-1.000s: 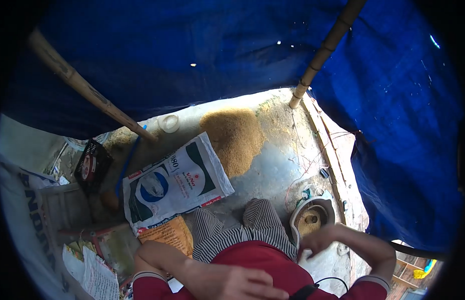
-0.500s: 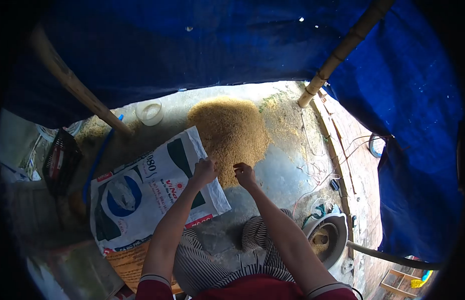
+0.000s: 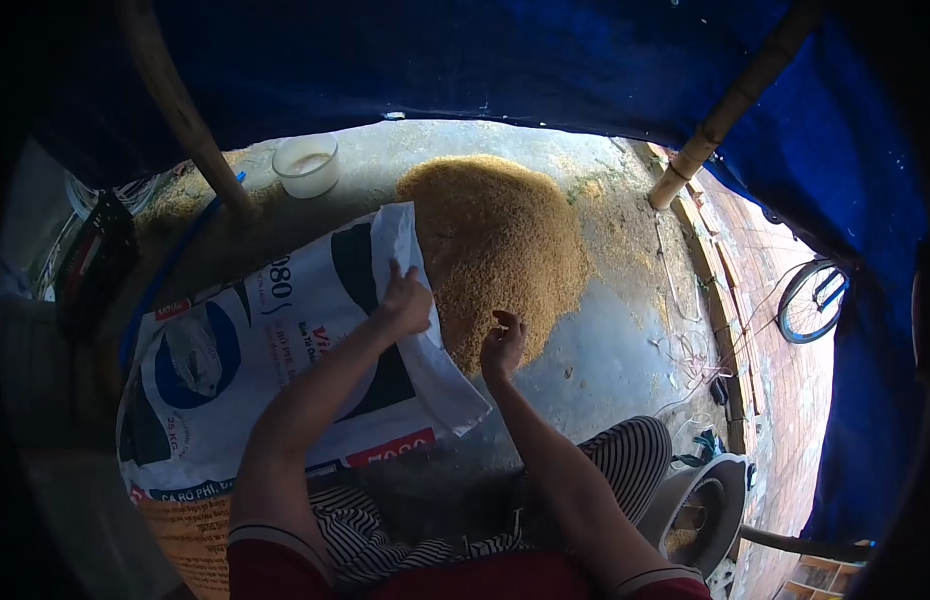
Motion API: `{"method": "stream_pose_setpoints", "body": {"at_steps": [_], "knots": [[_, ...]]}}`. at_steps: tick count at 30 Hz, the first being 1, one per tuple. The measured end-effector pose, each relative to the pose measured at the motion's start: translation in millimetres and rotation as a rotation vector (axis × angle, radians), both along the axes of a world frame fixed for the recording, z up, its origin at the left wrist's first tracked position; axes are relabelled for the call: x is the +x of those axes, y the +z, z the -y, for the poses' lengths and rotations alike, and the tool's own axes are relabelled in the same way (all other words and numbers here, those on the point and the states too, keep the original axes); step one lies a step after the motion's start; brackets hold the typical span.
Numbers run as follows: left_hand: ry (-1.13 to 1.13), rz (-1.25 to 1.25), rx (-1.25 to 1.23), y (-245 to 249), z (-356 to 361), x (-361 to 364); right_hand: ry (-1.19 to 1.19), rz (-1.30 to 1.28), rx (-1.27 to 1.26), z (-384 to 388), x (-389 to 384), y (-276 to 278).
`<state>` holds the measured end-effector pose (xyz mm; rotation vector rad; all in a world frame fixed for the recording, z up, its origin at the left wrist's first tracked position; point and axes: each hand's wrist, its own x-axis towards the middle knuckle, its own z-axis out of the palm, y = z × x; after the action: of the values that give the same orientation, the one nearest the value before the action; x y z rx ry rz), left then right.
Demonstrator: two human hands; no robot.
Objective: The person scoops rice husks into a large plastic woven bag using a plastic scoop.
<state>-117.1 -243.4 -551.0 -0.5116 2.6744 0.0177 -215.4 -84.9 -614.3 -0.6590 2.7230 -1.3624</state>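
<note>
A white printed feed sack (image 3: 285, 350) lies on its side, its mouth turned toward a heap of golden grain (image 3: 525, 235) on the concrete floor. My left hand (image 3: 407, 300) is closed on the folded rim of the sack's mouth; some of its fingers are hidden by the fabric. Over the near edge of the heap, my right hand (image 3: 504, 345) is apart from the sack. Its fingers are curved with a gap between them, and nothing shows in them.
A clear round tub (image 3: 307, 168) stands beyond the sack. At lower right is a grey basin-like container (image 3: 700, 520) with some grain inside. Bamboo poles (image 3: 690, 165) rise under a blue tarp (image 3: 465, 60). A dark crate (image 3: 100, 245) stands at left, an orange sack (image 3: 197, 540) below.
The view has shifted closer over the sack and heap. My left hand stays at the sack's rim. My right hand has turned, its fingers now pointing up over the grain.
</note>
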Motion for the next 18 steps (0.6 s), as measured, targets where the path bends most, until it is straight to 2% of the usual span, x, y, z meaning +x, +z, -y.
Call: {"method": "stream_pose_setpoints", "body": {"at_steps": [2, 3, 5, 6, 8, 9, 11, 12, 14, 16, 17, 18], "knots": [[0.127, -0.147, -0.148, 21, 14, 23, 0.072, 0.092, 0.055, 3, 7, 8], [0.12, -0.134, -0.145, 29, 10, 35, 0.067, 0.106, 0.057, 4, 15, 12], [0.319, -0.229, -0.14, 41, 4, 51, 0.306, -0.049, 0.128, 20, 30, 21], [0.313, -0.221, -0.145, 34, 3, 54, 0.303, -0.041, 0.122, 24, 36, 19], [0.596, -0.328, 0.09, 13, 1, 63, 0.57, -0.112, 0.198, 30, 48, 14], [0.596, -0.316, 0.095, 10, 0, 67, 0.57, -0.1, 0.202, 33, 48, 6], [0.509, -0.393, 0.361, 8, 5, 68, 0.66, 0.08, 0.239, 45, 33, -9], [0.519, -0.391, 0.361, 4, 6, 67, 0.669, 0.083, 0.24, 50, 27, 0], [0.415, -0.677, 0.365, -4, 3, 57, 0.75, 0.281, 0.284, 60, 17, 23], [0.485, -0.681, 0.332, 6, -2, 43, 0.838, 0.087, 0.161, 70, 7, -7], [0.498, -0.683, 0.322, 9, -3, 40, 0.813, 0.305, 0.203, 72, 12, -2], [0.488, -0.655, 0.272, 12, -4, 35, 0.823, 0.3, 0.201, 74, 15, -6]]}}
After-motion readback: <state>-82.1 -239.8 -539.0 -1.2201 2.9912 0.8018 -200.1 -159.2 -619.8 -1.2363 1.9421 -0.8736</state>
